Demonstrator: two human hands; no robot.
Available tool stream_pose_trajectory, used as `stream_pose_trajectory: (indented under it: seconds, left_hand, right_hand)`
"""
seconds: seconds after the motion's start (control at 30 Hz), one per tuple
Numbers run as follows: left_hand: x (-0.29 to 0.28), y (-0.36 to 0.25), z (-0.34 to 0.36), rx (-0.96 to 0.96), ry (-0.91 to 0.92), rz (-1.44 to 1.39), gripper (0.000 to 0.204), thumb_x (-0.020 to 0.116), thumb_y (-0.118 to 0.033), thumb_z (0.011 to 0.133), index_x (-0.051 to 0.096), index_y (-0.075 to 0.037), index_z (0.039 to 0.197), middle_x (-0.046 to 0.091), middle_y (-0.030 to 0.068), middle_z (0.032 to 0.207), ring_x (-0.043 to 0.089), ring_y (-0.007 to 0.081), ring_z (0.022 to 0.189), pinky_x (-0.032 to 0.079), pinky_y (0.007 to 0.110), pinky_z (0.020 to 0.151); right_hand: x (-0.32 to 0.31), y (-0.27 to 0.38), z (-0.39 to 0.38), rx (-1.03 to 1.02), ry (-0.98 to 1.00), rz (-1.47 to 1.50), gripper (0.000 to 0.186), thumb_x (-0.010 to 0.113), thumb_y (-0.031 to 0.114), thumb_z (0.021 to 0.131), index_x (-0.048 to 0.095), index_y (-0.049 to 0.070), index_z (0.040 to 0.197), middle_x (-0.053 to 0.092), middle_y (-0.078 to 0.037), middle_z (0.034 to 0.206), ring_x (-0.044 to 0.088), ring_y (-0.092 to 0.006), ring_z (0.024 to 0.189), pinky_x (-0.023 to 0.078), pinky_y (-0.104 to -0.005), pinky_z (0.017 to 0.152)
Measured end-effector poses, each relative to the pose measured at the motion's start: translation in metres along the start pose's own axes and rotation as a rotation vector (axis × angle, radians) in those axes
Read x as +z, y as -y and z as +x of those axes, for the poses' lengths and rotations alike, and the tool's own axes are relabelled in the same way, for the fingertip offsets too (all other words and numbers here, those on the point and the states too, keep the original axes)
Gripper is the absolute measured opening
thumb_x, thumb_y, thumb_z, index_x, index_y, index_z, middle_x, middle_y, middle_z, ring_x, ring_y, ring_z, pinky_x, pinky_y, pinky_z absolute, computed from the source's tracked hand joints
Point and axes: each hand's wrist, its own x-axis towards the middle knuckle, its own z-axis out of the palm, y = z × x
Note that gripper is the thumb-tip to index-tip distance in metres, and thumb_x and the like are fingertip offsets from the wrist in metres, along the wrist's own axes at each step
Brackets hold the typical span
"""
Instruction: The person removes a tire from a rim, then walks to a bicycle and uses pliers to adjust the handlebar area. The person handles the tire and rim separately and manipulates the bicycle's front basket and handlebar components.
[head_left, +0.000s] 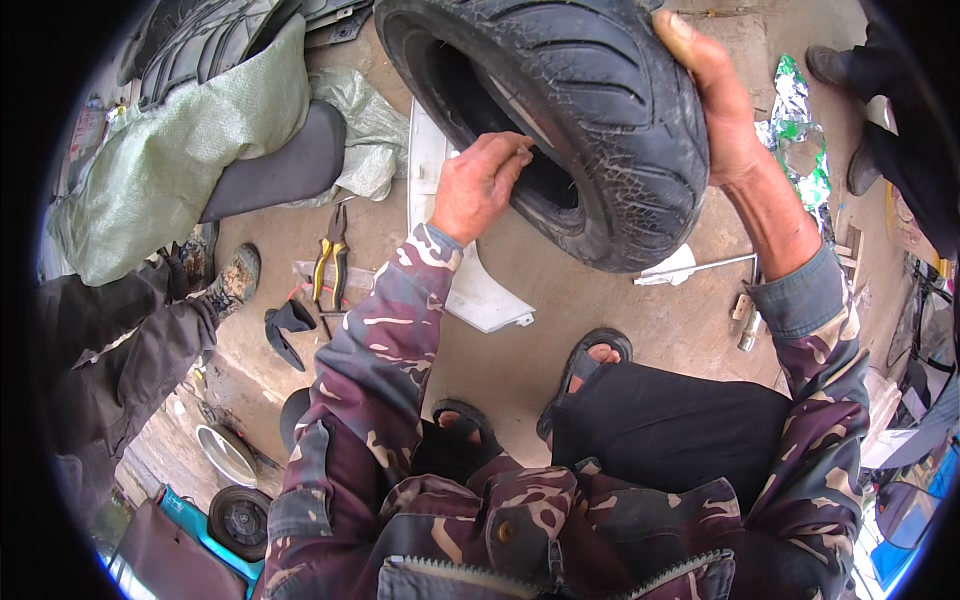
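Note:
A worn black rubber tire with a cracked tread is held up and tilted in front of me, its hollow side turned to the left. My right hand grips the tread from the right, thumb over the top and the other fingers hidden behind it. At the tire's opening, my left hand has its fingers pinched together near the inner rim. Whatever lies between those fingertips is too small to make out. Behind the tire and left hand lies a white plastic panel on the floor.
Yellow-and-black pliers lie on the floor at left, near a black curved piece. Further left are a green woven sack and a grey seat. People's legs stand at both sides. A metal-handled tool lies at right.

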Motion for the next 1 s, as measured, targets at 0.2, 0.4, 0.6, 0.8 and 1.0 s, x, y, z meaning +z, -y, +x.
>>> stream_pose_trajectory:
  seconds: [0.2, 0.4, 0.6, 0.8, 1.0]
  left_hand:
    - [-0.001, 0.009, -0.005, -0.115, -0.165, -0.18, 0.012, 0.07, -0.005, 0.095, 0.072, -0.003, 0.106, 0.076, 0.0127, 0.101, 0.075, 0.0238, 0.088, 0.058, 0.032, 0.08]
    - [0.001, 0.012, -0.004, -0.109, -0.077, -0.035, 0.015, 0.07, -0.005, 0.094, 0.072, -0.002, 0.108, 0.076, 0.0128, 0.102, 0.075, 0.0256, 0.088, 0.058, 0.032, 0.08]
    - [0.003, 0.008, -0.003, -0.156, -0.174, -0.218, 0.015, 0.066, -0.005, 0.097, 0.073, -0.001, 0.11, 0.076, 0.0139, 0.097, 0.075, 0.0218, 0.09, 0.057, 0.03, 0.081]
    - [0.0, 0.002, 0.003, -0.089, -0.078, -0.056, 0.015, 0.067, -0.006, 0.096, 0.072, 0.0, 0.11, 0.075, 0.0144, 0.098, 0.074, 0.0215, 0.088, 0.056, 0.029, 0.078]
    - [0.002, 0.003, -0.004, -0.15, -0.126, -0.21, 0.015, 0.066, -0.007, 0.098, 0.072, -0.001, 0.111, 0.076, 0.0129, 0.099, 0.073, 0.0219, 0.086, 0.056, 0.029, 0.077]
  right_hand:
    - [0.003, 0.006, -0.001, 0.108, 0.005, 0.035, 0.058, 0.064, 0.032, 0.101, 0.051, -0.007, 0.142, 0.065, -0.021, 0.133, 0.066, -0.029, 0.117, 0.054, -0.0431, 0.103]
    - [0.003, 0.005, 0.002, 0.232, 0.097, 0.271, 0.056, 0.066, 0.031, 0.1, 0.053, -0.008, 0.139, 0.067, -0.02, 0.128, 0.068, -0.0278, 0.113, 0.056, -0.044, 0.1]
    - [0.013, 0.01, -0.002, 0.017, -0.148, -0.038, 0.035, 0.07, 0.023, 0.098, 0.067, -0.006, 0.118, 0.074, -0.017, 0.109, 0.073, -0.0245, 0.091, 0.061, -0.0381, 0.082]
    - [0.024, 0.017, -0.008, 0.069, -0.167, -0.086, 0.042, 0.075, 0.024, 0.093, 0.065, -0.005, 0.121, 0.073, -0.016, 0.107, 0.072, -0.025, 0.088, 0.061, -0.0372, 0.083]
    - [0.011, 0.009, 0.0, 0.048, -0.081, -0.032, 0.054, 0.072, 0.029, 0.095, 0.057, -0.006, 0.133, 0.069, -0.021, 0.124, 0.07, -0.0271, 0.109, 0.058, -0.0427, 0.097]
